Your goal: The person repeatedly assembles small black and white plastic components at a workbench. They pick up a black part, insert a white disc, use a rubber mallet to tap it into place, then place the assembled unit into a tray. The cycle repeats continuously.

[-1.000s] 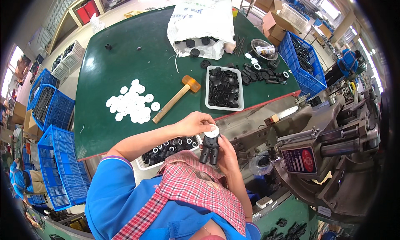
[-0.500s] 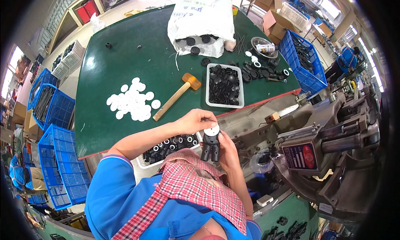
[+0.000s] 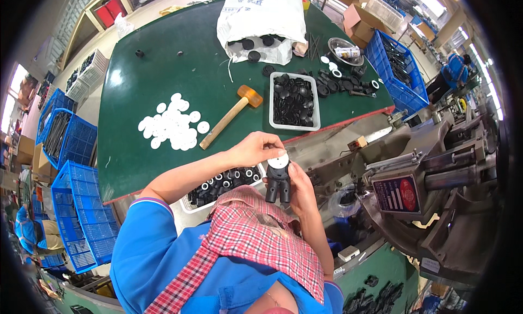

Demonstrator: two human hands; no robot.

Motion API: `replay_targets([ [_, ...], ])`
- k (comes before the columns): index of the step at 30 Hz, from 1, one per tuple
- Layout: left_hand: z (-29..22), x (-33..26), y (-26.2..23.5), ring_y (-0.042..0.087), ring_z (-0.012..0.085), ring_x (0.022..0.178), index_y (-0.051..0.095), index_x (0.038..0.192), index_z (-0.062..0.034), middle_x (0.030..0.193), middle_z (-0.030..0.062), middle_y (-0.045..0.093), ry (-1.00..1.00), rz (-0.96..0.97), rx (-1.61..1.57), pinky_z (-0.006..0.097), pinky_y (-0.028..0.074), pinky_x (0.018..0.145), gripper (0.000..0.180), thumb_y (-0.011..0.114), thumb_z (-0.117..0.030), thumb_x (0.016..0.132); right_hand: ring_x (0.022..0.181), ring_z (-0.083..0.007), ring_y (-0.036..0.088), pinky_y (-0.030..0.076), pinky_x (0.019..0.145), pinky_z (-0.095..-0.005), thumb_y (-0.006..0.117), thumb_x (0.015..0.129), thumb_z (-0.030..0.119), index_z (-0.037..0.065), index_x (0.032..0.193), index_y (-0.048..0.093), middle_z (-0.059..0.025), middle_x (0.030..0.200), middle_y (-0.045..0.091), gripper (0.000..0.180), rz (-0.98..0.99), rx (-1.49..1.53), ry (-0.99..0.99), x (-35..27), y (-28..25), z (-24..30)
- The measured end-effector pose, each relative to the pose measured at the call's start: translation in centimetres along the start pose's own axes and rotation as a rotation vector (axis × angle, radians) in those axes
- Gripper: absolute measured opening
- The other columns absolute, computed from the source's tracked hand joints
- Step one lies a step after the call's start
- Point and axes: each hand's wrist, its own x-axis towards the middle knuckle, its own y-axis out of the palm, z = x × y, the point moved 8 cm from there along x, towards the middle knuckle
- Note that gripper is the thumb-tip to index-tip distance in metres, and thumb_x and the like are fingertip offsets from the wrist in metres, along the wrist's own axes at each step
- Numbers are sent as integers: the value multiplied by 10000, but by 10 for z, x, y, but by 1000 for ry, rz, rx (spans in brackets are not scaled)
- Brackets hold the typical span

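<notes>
In front of my apron, my right hand [image 3: 301, 187] is wrapped round a black plastic fitting [image 3: 278, 182] with a round head and two tube-like legs pointing toward me. A white disc [image 3: 279, 161] with a small centre hole lies on the fitting's round head. Thumb and fingers of my left hand [image 3: 259, 147] pinch the disc at its far edge. Beyond my left hand lies a mallet [image 3: 225, 120] with an orange head and wooden handle. To its left spreads a loose pile of white discs [image 3: 171, 123]. A clear tray [image 3: 295, 101] of black caps stands on the green table.
A tray [image 3: 192, 209] of black parts with white rings sits under my left forearm. A white sack [image 3: 261, 19] spilling black parts lies at the table's back. Heavy metal machinery [image 3: 419, 188] stands close on my right. Blue crates [image 3: 81, 216] stack at left.
My view has shifted a little, so the table items appear slightly higher. Both hands have moved slightly, still holding the fitting with the disc on its head.
</notes>
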Motion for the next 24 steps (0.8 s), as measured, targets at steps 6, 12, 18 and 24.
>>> replay_targets([
  [6, -12, -1, -6, 592, 67, 786, 675, 932, 16, 817, 7, 661, 14, -62, -120, 248, 495, 720, 162, 634, -141, 928, 912, -290, 692, 581, 805, -376, 516, 996, 368, -29, 1300, 467, -147, 1133, 629, 503, 24, -67, -10, 2, 14, 14],
  [12, -15, -4, -2, 599, 58, 792, 671, 942, 9, 849, 10, 665, -40, -61, -85, 237, 492, 729, 168, 650, -157, 928, 865, -261, 691, 599, 730, -335, 529, 991, 379, -71, 1342, 395, -174, 1116, 603, 587, 25, -32, -7, 0, 13, 14],
  [18, -11, -9, 1, 599, 55, 773, 667, 934, 7, 830, 12, 666, -31, -111, -77, 229, 491, 711, 145, 664, -137, 916, 851, -250, 688, 598, 719, -332, 523, 995, 373, -81, 1328, 402, -170, 1102, 606, 576, 7, -51, -9, -3, 10, 7],
  [24, -5, -13, 3, 580, 48, 738, 665, 919, 5, 795, 3, 650, -46, -217, -74, 219, 473, 678, 145, 671, -140, 911, 836, -243, 689, 599, 699, -323, 527, 993, 370, -79, 1307, 423, -161, 1078, 614, 557, -26, -37, -6, -3, 10, 6],
])
